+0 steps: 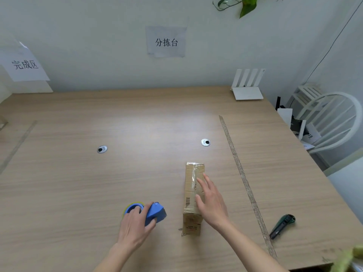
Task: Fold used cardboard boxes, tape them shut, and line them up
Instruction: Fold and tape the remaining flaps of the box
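Box (193, 195), lower centre: right hand (211, 201) flat on top, fingers straight; left hand (135, 222) grips dispenser (153, 213); tape may crease if box shifts

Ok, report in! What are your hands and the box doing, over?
Left hand grips blue tape dispenser. Right hand open, fingers flat on taped cardboard box. Box on table. Utility knife lies aside, clear of it.

One head camera looks forward and down across the table (157, 118). It sits close above the hands, facing the wall (98, 46).
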Motion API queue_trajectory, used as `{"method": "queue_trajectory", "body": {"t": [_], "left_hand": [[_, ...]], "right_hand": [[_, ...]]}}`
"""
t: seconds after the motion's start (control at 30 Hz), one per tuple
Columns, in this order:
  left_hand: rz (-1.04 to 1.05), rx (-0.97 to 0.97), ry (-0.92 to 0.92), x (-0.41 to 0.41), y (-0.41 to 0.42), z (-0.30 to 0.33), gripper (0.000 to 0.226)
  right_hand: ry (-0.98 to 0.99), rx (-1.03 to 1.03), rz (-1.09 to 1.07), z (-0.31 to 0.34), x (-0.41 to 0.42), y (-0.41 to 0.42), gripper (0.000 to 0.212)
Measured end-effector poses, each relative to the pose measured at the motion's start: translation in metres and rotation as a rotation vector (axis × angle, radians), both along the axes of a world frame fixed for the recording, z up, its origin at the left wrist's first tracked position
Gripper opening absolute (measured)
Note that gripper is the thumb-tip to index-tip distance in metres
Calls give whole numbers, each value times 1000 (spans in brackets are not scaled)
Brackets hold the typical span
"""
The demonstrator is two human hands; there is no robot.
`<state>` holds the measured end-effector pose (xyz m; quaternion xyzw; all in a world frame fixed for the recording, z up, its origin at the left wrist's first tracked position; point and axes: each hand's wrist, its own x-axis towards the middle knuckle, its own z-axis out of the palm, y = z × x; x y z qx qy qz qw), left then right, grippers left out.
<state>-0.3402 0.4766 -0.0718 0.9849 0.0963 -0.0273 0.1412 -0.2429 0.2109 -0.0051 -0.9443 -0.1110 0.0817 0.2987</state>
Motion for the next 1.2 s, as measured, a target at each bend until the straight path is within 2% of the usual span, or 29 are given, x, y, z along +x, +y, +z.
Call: {"method": "queue_trajectory", "body": {"t": [0.1, 0.23, 0.33, 0.4, 0.57, 0.67, 0.77, 0.87, 1.0, 1.07, 1.1, 1.17, 1.2], "left_hand": [[-98, -12, -103, 12, 2, 42, 53], [-206, -20, -158, 23, 7, 100, 53], [-284, 14, -225, 34, 10, 141, 54], [-310, 15, -276, 42, 14, 161, 56], [-320, 9, -309, 56, 21, 197, 67], [-318, -45, -299, 58, 18, 213, 71], [-272, -111, -243, 57, 15, 217, 73], [-342, -27, -187, 58, 8, 206, 86], [-375, -35, -57, 54, 14, 174, 94], [-396, -44, 39, 45, 16, 160, 89], [-409, -36, 72, 42, 14, 156, 80], [-443, -8, 94, 39, 1, 150, 66], [-463, -7, 109, 39, -6, 146, 66]], "right_hand": [[15, 8, 79, 27, 8, 20, 56], [277, 163, 177, 64, 18, 45, 63], [387, 263, 185, 85, 23, 59, 66], [420, 341, 199, 101, 26, 67, 59], [188, 419, 129, 136, 33, 74, 16], [135, 436, 95, 155, 34, 71, 11], [126, 400, 62, 156, 30, 66, 10], [152, 385, 23, 142, 13, 60, 10], [137, 382, -127, 116, -10, 31, 9], [210, 383, -164, 101, -20, 8, 6], [261, 383, -163, 93, -26, -1, 6], [349, 397, -204, 78, -37, -13, 4], [385, 426, -252, 72, -41, -17, 3]]}}
